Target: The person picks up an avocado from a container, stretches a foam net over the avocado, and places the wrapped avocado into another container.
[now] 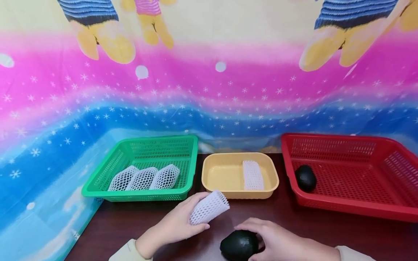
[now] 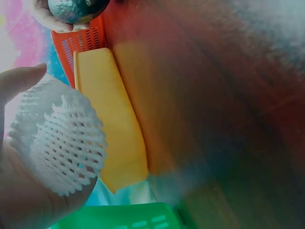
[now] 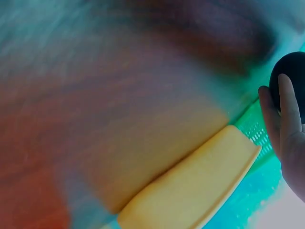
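My left hand [image 1: 181,221] grips a white foam net sleeve [image 1: 210,208], its open end pointing up and right. In the left wrist view the thumb lies along one side of the mesh. Lower down, my right hand [image 1: 275,237] holds a dark avocado [image 1: 240,245] between thumb and fingers, just right of and below the sleeve. The bumpy skin of the avocado [image 2: 78,8] shows at the top of the left wrist view. Part of the palm side of the right hand is hidden behind the fruit.
A green basket [image 1: 138,197] at the left holds several net-wrapped avocados [image 1: 164,177]. In the middle, a yellow tray [image 1: 222,174] contains one flat foam net sleeve [image 1: 253,175]. The red basket [image 1: 352,206] at the right has one bare avocado [image 1: 305,178]. A printed cloth hangs behind.
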A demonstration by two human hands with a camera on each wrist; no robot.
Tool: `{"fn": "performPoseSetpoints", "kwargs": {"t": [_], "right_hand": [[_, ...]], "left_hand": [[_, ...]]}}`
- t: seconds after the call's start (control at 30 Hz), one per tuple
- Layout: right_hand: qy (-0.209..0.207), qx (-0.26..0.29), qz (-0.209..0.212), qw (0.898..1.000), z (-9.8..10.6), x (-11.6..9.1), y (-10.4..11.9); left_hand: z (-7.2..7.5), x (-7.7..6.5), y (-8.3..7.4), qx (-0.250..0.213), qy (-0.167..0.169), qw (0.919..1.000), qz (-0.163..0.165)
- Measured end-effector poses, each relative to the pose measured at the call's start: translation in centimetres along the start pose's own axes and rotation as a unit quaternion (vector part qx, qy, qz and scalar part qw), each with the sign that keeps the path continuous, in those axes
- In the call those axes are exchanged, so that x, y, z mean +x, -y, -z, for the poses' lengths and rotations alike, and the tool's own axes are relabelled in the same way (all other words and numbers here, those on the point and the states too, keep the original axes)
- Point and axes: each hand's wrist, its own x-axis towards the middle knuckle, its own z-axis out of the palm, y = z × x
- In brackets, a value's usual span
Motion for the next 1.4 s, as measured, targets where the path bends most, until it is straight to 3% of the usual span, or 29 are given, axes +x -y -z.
{"fn": "performPoseSetpoints", "kwargs": {"t": [0.37,0.57,0.7,0.93,1.1,1.33,1.4], "right_hand": [[-0.110,-0.078,0.039,0.990,2.7,-0.9,1.8],[-0.177,-0.164,0.043,0.969,4.2,-1.8,2.9],[-0.201,-0.191,0.045,0.960,4.9,-2.2,3.5],[-0.210,-0.192,0.057,0.957,5.8,-1.8,3.9],[-0.204,-0.202,0.057,0.956,5.5,-1.1,3.5],[-0.201,-0.199,0.071,0.956,4.7,0.0,2.8],[-0.199,-0.170,0.072,0.962,4.4,0.3,2.8]], "left_hand": [[1.6,1.7,-1.6,0.084,-0.010,0.9963,-0.010],[1.3,2.0,-1.9,0.104,-0.004,0.9945,-0.012],[1.0,2.0,-1.7,0.130,-0.001,0.9912,-0.025],[0.6,2.2,-1.6,0.174,-0.005,0.9834,-0.051],[-0.1,2.5,-1.8,0.166,-0.009,0.9833,-0.073],[-1.1,3.0,-2.5,0.094,-0.048,0.9906,-0.086],[-1.3,3.1,-2.8,0.077,-0.057,0.9916,-0.087]]}}
